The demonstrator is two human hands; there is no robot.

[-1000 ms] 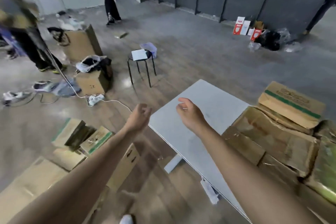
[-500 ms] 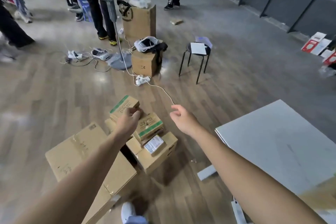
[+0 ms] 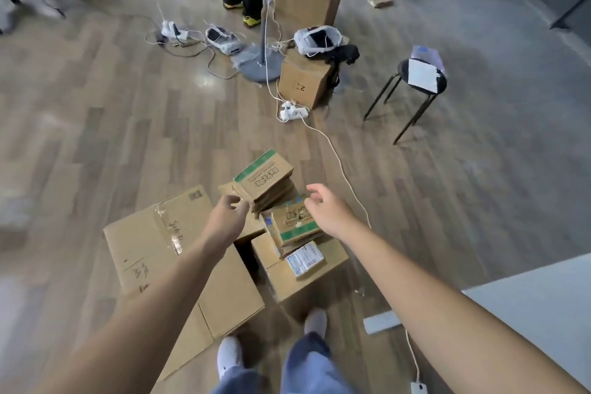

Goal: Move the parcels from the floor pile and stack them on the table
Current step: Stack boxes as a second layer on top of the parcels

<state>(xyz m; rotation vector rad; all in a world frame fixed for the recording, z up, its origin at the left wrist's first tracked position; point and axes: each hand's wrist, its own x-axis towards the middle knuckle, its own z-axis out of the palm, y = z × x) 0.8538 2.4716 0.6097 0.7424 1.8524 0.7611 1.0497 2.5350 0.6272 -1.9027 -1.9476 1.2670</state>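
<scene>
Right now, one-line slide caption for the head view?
Both hands, left and right, open, reaching toward green-striped parcels stacked on floor cartons.

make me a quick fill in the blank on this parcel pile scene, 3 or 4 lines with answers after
1. Both the left hand and the right hand hold ____.
2. The top small parcel has a ____ stripe along its edge.
3. The black stool has a sheet of ____ paper on its seat.
4. The parcels rest on a ____ floor.

Missing words: nothing; green; white; wooden
</scene>
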